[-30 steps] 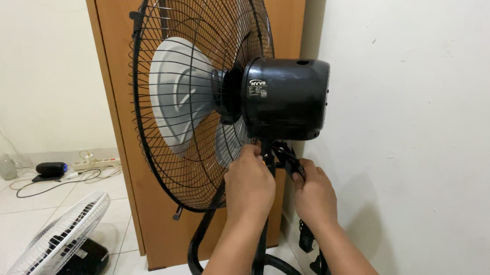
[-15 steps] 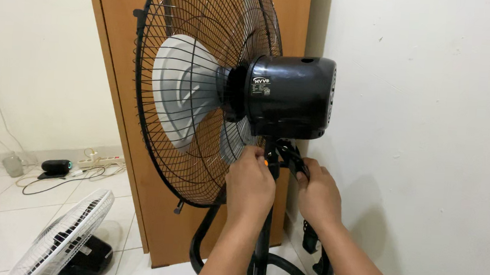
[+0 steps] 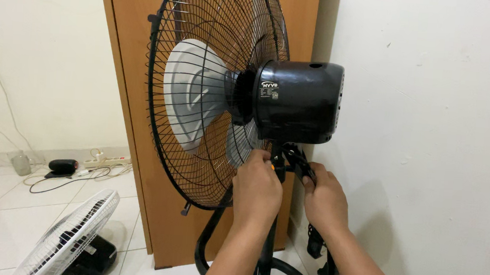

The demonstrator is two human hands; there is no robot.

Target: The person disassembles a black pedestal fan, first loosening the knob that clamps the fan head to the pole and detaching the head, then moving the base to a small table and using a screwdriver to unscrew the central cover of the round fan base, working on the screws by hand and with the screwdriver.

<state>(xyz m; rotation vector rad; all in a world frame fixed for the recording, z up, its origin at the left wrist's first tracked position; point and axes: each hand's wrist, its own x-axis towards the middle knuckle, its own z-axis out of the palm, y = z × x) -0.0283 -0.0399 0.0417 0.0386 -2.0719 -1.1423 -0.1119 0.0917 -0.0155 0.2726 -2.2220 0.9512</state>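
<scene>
A tall black standing fan with a wire cage (image 3: 202, 94), grey blades and a black motor housing (image 3: 302, 101) stands in front of me. My left hand (image 3: 257, 190) is closed around the neck joint just under the housing, where a small orange part shows. My right hand (image 3: 325, 200) grips the black knob and bracket (image 3: 298, 158) on the right side of the same joint. The fan's pole and round base (image 3: 281, 272) run down between my forearms.
A brown wooden cabinet (image 3: 141, 61) stands behind the fan, a white wall (image 3: 429, 139) close on the right. A small white-caged fan (image 3: 71, 234) lies on the tiled floor at lower left. A power strip, cables and a dark cylinder (image 3: 62, 166) sit by the far wall.
Both hands stay on the joint under the housing with only slight shifts of the fingers. My view has drifted a little, so the fan sits further right in the frame.
</scene>
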